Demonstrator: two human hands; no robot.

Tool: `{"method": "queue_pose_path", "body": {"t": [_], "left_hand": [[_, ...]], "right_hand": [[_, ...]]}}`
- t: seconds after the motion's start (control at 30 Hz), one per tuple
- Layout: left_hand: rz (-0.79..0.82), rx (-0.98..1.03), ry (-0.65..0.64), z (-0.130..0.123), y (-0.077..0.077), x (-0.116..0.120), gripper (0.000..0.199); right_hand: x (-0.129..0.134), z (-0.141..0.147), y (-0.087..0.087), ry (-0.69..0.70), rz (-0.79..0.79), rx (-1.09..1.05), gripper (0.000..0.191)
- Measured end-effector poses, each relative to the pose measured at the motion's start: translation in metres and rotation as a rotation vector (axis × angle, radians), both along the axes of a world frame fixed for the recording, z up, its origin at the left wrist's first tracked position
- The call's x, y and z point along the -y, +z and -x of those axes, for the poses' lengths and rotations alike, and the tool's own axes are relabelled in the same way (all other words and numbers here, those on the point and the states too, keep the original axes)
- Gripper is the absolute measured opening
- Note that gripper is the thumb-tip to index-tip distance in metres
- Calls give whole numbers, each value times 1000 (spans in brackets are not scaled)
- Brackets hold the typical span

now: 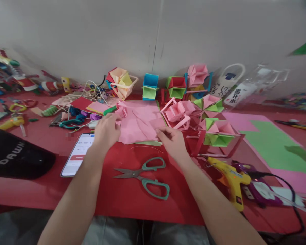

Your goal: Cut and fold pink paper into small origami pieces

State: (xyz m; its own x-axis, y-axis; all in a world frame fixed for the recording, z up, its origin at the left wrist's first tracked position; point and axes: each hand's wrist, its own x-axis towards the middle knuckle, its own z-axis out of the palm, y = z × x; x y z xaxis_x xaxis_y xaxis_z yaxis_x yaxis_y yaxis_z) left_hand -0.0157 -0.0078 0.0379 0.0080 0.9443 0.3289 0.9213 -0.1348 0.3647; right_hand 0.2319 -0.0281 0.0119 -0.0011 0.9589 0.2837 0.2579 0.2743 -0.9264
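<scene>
A stack of pink paper sheets (140, 117) lies in front of me, with a green edge showing beneath it. At its right edge, my right hand (172, 139) has thumb and fingertips pinched together on a pink paper sheet. My left hand (108, 131) is at the left edge of the stack, its fingers curved and a small gap showing beside the thumb; the fingertips are partly hidden. Just beyond that hand are a small folded pink paper piece (121, 110) and a green stick (109, 110). Green-handled scissors (135, 173) lie between my forearms, blades pointing left.
Folded paper models (175, 110) stand behind and right of the stack. A yellow glue gun (231, 180) with a black cord lies at right. A phone (78, 153) and a black cup (20, 153) are at left. Pink and green sheets (275, 143) lie far right.
</scene>
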Motion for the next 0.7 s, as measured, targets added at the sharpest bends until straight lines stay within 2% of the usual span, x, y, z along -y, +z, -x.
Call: {"method": "queue_pose_path", "body": {"t": [0.07, 0.13, 0.27, 0.4, 0.53, 0.7], "left_hand": [[69, 47, -189, -18, -5, 2, 30], [149, 5, -249, -30, -15, 3, 31], [203, -103, -267, -39, -32, 6, 37], [204, -96, -280, -37, -33, 6, 37], [212, -36, -314, -32, -32, 3, 36], [206, 60, -303, -30, -39, -2, 30]], "right_hand": [[0, 2, -4, 22, -37, 79, 15], [-1, 4, -9, 38, -100, 176, 14], [-1, 9, -17, 37, -230, 350, 19], [-4, 13, -23, 47, -251, 425, 23], [-15, 18, -25, 2, -190, 513, 34], [-39, 35, -18, -50, -60, 809, 53]]}}
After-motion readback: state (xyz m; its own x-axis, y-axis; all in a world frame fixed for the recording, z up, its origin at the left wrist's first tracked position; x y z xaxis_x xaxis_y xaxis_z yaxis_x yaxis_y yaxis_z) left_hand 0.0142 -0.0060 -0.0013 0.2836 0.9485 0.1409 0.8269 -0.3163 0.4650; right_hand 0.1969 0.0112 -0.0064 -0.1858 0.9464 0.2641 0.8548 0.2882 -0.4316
